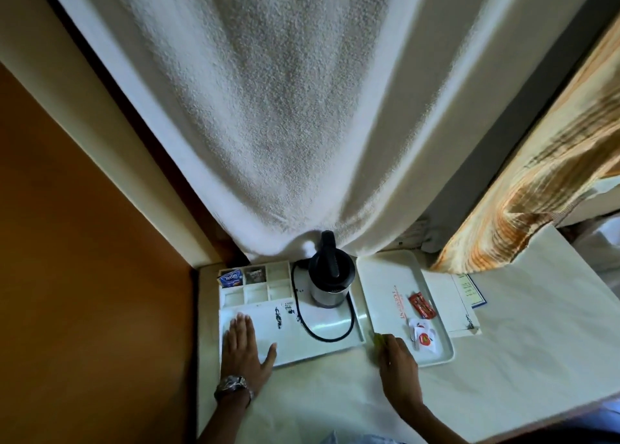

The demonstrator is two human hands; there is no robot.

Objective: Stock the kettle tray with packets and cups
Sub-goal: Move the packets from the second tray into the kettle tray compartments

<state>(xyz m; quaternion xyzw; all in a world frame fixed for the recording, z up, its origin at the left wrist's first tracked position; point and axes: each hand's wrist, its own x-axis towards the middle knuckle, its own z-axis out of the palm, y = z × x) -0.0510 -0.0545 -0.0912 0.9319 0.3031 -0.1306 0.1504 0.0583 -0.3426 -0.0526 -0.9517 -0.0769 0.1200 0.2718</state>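
head view: kettle tray (335, 338) sits lower centre, kettle (330, 277) on it
packets: red packets (421, 305) on the side tray (379, 276), lower right; light, floppy, slippery I'd guess, so pinch the edges
left hand (243, 346): spread flat on the kettle tray, holding nothing
right hand (397, 353): curled around something greenish (378, 338), blurry, can't tell the grip

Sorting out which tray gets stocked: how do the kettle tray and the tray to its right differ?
The kettle tray has a grid of small compartments at its back left; the right tray is one flat well. The kettle tray carries the kettle and its looped cord; the right tray holds only loose packets, red and white. The left hand lies flat on the kettle tray; the right hand is at the right tray's near corner. Both are white and rimmed.
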